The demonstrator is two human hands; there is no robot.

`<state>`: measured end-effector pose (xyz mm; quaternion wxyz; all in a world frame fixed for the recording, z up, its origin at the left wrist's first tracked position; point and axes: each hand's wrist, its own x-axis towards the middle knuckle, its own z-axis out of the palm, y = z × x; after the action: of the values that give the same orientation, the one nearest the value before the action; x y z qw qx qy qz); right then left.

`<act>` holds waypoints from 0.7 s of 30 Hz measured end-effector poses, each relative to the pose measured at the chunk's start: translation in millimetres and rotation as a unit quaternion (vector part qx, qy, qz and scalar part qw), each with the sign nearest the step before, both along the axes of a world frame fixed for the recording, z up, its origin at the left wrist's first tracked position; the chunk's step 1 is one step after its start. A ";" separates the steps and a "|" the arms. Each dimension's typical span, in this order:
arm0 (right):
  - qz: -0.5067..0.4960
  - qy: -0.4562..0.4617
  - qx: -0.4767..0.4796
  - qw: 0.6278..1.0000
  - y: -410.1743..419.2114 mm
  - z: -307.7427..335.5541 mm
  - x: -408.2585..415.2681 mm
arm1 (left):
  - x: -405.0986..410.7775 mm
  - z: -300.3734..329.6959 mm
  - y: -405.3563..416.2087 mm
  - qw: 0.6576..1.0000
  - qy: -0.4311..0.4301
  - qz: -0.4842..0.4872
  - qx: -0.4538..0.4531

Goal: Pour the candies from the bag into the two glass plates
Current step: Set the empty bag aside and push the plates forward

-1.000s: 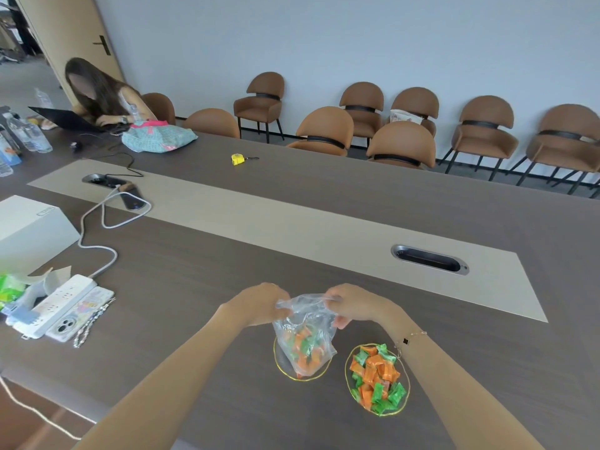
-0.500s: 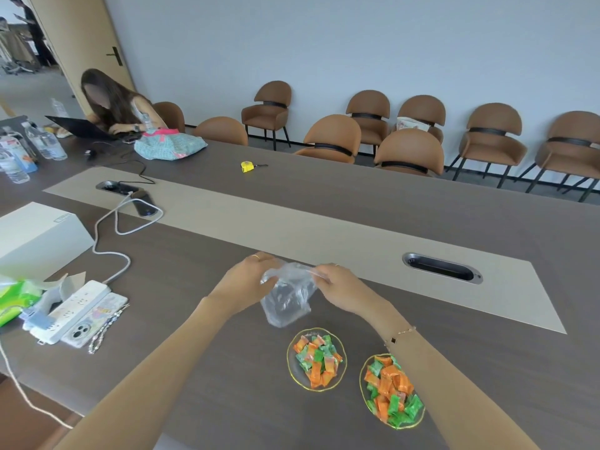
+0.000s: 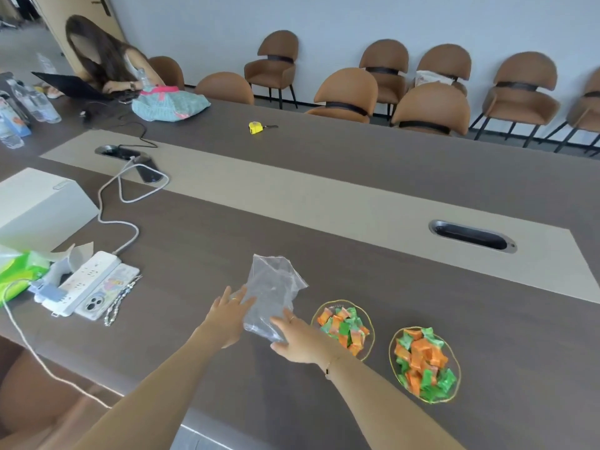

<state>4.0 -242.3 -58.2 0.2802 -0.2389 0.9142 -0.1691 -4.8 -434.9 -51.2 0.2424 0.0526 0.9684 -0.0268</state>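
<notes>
The clear plastic bag [image 3: 272,290] lies flat and empty on the dark table, left of the plates. My left hand [image 3: 227,315] rests at its left edge with fingers spread. My right hand [image 3: 293,336] lies on the bag's near right corner, fingers apart. Two gold-rimmed glass plates stand to the right: the left plate [image 3: 370,332] and the right plate [image 3: 456,362]. Each holds a heap of orange and green wrapped candies [image 3: 344,326].
A white power strip [image 3: 81,282], a phone [image 3: 104,297] with a bead strap and a green packet [image 3: 19,271] lie at the left. A white box [image 3: 39,206] stands behind them. A cable port [image 3: 472,237] is sunk in the table's beige strip. A person sits at the far left.
The bag was lifted off the left plate, leaving its candies there, then moved left and laid flat on the table. Both hands went from pinching its top to resting open on it.
</notes>
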 end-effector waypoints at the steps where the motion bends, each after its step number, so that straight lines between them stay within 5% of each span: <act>1: 0.006 -0.006 0.010 1.000 -5.8 -9.4 2.4 | 0.6 -3.7 1.1 1.000 -0.012 0.000 -0.006; 6: -0.020 0.019 0.017 0.999 -13.6 -34.3 4.3 | 4.0 -9.4 10.2 0.999 -0.036 -0.006 0.015; 11: -0.192 0.105 -0.038 0.975 35.2 -36.3 -1.1 | 2.4 -18.0 32.3 0.983 0.049 0.073 0.159; 16: -0.353 0.137 0.080 0.922 144.6 -39.5 13.6 | -0.3 -38.8 79.9 0.969 -0.017 0.097 0.226; 21: -0.436 0.090 0.205 0.872 236.5 -54.2 54.8 | -4.9 -66.6 122.6 0.990 0.006 0.030 0.141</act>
<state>58.8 -5.8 -112.3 0.1375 0.2323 0.9610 -0.0604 -9.7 -312.4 -117.8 0.2275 0.0571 0.9651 0.1165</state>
